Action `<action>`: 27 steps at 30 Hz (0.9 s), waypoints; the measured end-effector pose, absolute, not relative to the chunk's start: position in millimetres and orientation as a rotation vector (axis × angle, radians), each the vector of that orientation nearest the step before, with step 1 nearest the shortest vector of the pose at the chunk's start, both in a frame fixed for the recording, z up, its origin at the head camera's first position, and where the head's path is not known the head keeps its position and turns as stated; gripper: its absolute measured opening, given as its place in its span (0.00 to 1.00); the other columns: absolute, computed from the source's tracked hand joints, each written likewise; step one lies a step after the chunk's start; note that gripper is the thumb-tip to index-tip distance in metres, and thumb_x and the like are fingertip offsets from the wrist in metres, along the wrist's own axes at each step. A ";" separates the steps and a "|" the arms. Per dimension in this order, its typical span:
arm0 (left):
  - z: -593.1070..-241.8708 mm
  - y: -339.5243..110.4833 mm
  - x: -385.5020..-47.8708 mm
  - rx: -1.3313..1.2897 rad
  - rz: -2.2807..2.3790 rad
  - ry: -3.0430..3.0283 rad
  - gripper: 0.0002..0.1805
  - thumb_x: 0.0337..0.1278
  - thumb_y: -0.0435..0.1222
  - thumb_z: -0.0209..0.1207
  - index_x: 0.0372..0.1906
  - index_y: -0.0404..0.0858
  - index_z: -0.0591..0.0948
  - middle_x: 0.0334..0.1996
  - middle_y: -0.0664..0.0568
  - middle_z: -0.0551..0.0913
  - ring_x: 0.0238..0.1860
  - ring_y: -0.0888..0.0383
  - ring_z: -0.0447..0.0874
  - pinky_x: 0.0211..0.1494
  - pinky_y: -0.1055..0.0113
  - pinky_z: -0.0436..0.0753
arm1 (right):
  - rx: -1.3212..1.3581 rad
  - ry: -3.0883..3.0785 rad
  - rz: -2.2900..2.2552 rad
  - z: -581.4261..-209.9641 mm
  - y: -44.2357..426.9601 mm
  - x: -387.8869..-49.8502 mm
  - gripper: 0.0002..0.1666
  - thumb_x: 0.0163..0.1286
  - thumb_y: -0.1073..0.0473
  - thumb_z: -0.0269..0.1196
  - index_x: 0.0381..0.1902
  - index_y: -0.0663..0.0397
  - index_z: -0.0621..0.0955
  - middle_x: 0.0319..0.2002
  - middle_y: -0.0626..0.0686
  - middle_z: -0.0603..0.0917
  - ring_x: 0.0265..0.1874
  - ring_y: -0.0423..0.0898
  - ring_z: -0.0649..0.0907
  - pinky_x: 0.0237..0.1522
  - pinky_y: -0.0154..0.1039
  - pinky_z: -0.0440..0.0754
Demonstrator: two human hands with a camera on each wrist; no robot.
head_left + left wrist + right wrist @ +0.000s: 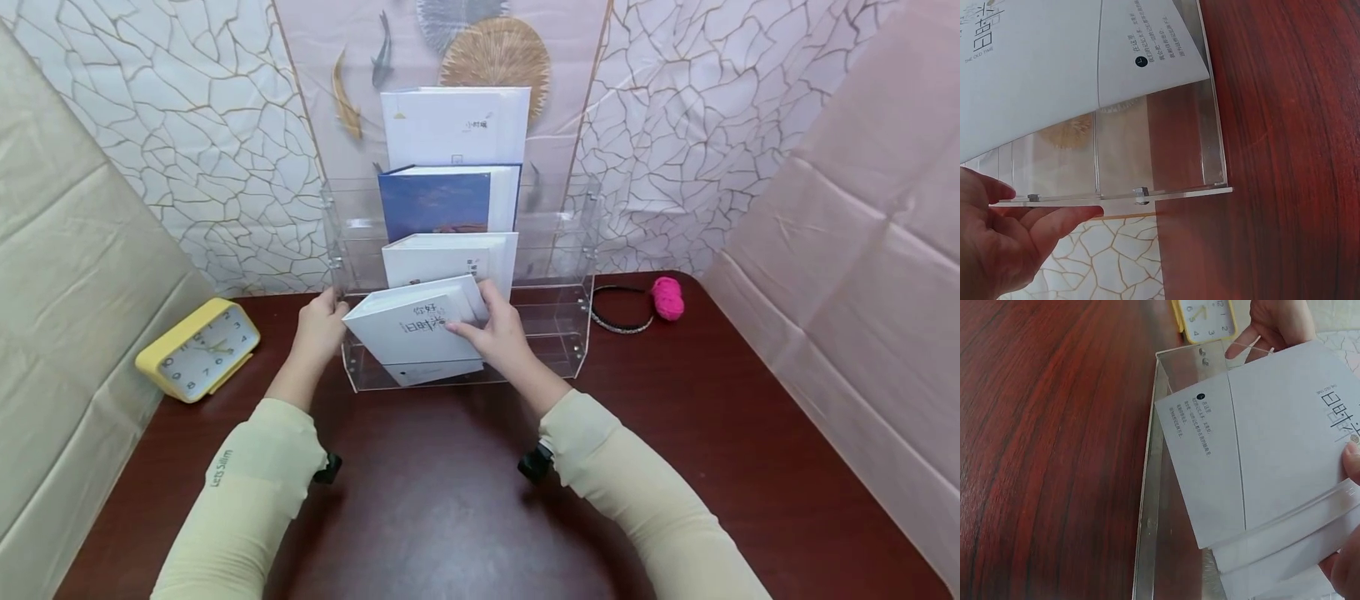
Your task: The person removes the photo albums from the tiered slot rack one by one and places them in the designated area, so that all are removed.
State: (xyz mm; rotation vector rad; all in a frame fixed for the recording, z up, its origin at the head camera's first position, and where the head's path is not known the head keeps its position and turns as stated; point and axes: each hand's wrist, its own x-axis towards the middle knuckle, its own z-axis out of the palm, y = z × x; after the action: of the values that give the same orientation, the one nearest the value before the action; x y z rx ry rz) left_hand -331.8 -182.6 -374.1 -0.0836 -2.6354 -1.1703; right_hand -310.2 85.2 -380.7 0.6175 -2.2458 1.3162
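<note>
Standing on a dark red-brown table (420, 500) w/ streaky wood grain, a clear rack (551, 350) marks the ref. pt. for all positions. Front book (408, 337), white w/ dark lettering, is tilted at the rack's lowest tier, L of its centre; whether its btm edge touches the rack can't be told. R hand (504, 333) pinches the book's R edge, thumb on cover, fingertips hidden behind. L hand (317, 325) grips the edge of the rack's L wall, thumb on one side, fingers on the other. Above the front book, in the rack's higher tiers, from btm to top: low white book (431, 265), blue book (435, 204), top white book (431, 125). Table finish: pale sheen in front of the rack, dark shadows near both forearms. Yellow clock (202, 354) sits L of the rack, set at an angle; black hoop (622, 328) lies just R of it, w/ pink yarn (667, 298) beyond. Bkgd: behind the rack, white wall covering (150, 125) w/ gold crackle lines, plus a pale pink panel (311, 92) w/ fish & round motifs, partly seen thru the rack. Beige side panels (60, 275) flank the table, L & R of the rack.
</note>
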 end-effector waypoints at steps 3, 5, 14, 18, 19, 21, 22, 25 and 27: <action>-373.0 -184.1 -331.8 -0.074 -1.176 -2.650 0.17 0.64 0.32 0.41 0.50 0.29 0.74 0.45 0.33 0.79 0.45 0.40 0.75 0.49 0.48 0.73 | 0.630 -2.210 1.383 -381.3 83.4 -312.1 0.27 0.47 0.65 0.75 0.41 0.59 0.72 0.38 0.56 0.81 0.34 0.48 0.77 0.36 0.42 0.75; -372.6 -183.9 -331.7 -0.066 -1.189 -2.664 0.17 0.65 0.32 0.41 0.51 0.29 0.74 0.45 0.33 0.79 0.45 0.40 0.75 0.50 0.48 0.73 | 0.635 -2.196 1.409 -381.2 83.2 -312.4 0.27 0.46 0.66 0.75 0.41 0.60 0.71 0.38 0.56 0.81 0.34 0.48 0.77 0.37 0.42 0.74; -368.7 -184.2 -330.0 -0.073 -1.192 -2.684 0.20 0.65 0.34 0.40 0.55 0.29 0.73 0.49 0.34 0.78 0.46 0.41 0.73 0.52 0.47 0.71 | 0.670 -2.056 1.603 -348.3 95.4 -311.4 0.26 0.48 0.70 0.72 0.42 0.65 0.71 0.38 0.58 0.80 0.35 0.50 0.78 0.37 0.42 0.78; -366.5 -185.0 -329.4 -0.077 -1.186 -2.663 0.18 0.65 0.34 0.41 0.51 0.28 0.74 0.47 0.33 0.78 0.46 0.40 0.73 0.52 0.47 0.71 | 0.659 -1.997 1.748 -314.8 113.9 -304.6 0.24 0.52 0.71 0.69 0.43 0.65 0.68 0.40 0.58 0.79 0.37 0.52 0.79 0.36 0.44 0.82; -366.0 -185.2 -329.0 -0.078 -1.188 -2.663 0.18 0.65 0.34 0.41 0.52 0.28 0.74 0.48 0.33 0.78 0.47 0.40 0.73 0.53 0.46 0.71 | 0.646 -1.982 1.772 -306.3 120.4 -301.7 0.24 0.53 0.71 0.68 0.43 0.65 0.68 0.42 0.58 0.79 0.39 0.53 0.79 0.38 0.45 0.82; -365.2 -184.9 -328.4 -0.078 -1.188 -2.669 0.18 0.65 0.34 0.41 0.52 0.28 0.74 0.48 0.33 0.78 0.46 0.40 0.73 0.52 0.46 0.71 | 0.599 -1.956 1.788 -290.4 137.1 -294.6 0.24 0.54 0.71 0.68 0.44 0.63 0.68 0.44 0.58 0.78 0.42 0.53 0.79 0.40 0.46 0.82; -365.1 -184.7 -328.1 -0.077 -1.191 -2.675 0.19 0.65 0.34 0.40 0.53 0.28 0.74 0.49 0.33 0.77 0.46 0.40 0.73 0.52 0.46 0.71 | 0.573 -1.936 1.797 -282.6 147.3 -289.8 0.24 0.54 0.71 0.67 0.45 0.62 0.68 0.45 0.58 0.78 0.43 0.53 0.79 0.41 0.46 0.81; -365.7 -183.6 -326.7 -0.069 -1.213 -2.690 0.20 0.66 0.34 0.40 0.57 0.29 0.72 0.52 0.33 0.76 0.47 0.40 0.73 0.53 0.46 0.72 | 0.476 -1.842 1.839 -263.6 184.5 -274.1 0.23 0.54 0.73 0.67 0.45 0.59 0.70 0.46 0.58 0.79 0.45 0.53 0.78 0.43 0.43 0.81; -366.5 -183.0 -325.6 -0.071 -1.216 -2.694 0.21 0.66 0.34 0.39 0.58 0.30 0.71 0.53 0.33 0.75 0.49 0.40 0.72 0.54 0.46 0.71 | 0.418 -1.743 1.919 -255.5 214.1 -263.3 0.22 0.54 0.75 0.65 0.45 0.58 0.71 0.44 0.58 0.81 0.42 0.51 0.80 0.39 0.41 0.82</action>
State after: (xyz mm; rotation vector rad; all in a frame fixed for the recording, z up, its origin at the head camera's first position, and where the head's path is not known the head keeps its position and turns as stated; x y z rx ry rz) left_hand -325.6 -183.0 -366.5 -0.0709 -2.6936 -1.2164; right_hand -263.3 214.1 -255.5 0.4176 -1.7427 1.9193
